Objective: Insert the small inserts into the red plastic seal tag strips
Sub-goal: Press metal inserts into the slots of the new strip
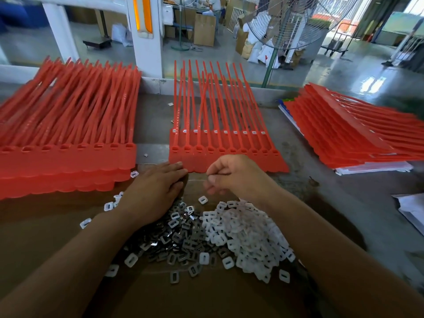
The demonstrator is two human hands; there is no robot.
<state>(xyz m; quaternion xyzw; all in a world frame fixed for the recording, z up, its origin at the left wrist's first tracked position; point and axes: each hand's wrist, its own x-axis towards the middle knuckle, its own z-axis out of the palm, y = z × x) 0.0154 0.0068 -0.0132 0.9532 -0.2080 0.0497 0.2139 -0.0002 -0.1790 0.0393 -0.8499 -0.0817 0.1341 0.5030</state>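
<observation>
A sheet of joined red seal tag strips (pixel 229 154) lies flat at the table's middle, tails pointing away from me. My left hand (pixel 156 189) lies flat with straight fingers, fingertips touching the sheet's near left edge. My right hand (pixel 231 175) hovers just in front of the sheet with curled fingers; whether it pinches an insert I cannot tell. Below both hands lie a pile of white plastic inserts (pixel 247 235) and a pile of small metal inserts (pixel 174 237).
A thick stack of red tag sheets (pixel 68 138) sits at the left, another stack (pixel 353 134) at the right. Brown cardboard (pixel 57 230) covers the near table. White paper (pixel 413 210) lies at the right edge. A standing fan (pixel 289 21) is behind the table.
</observation>
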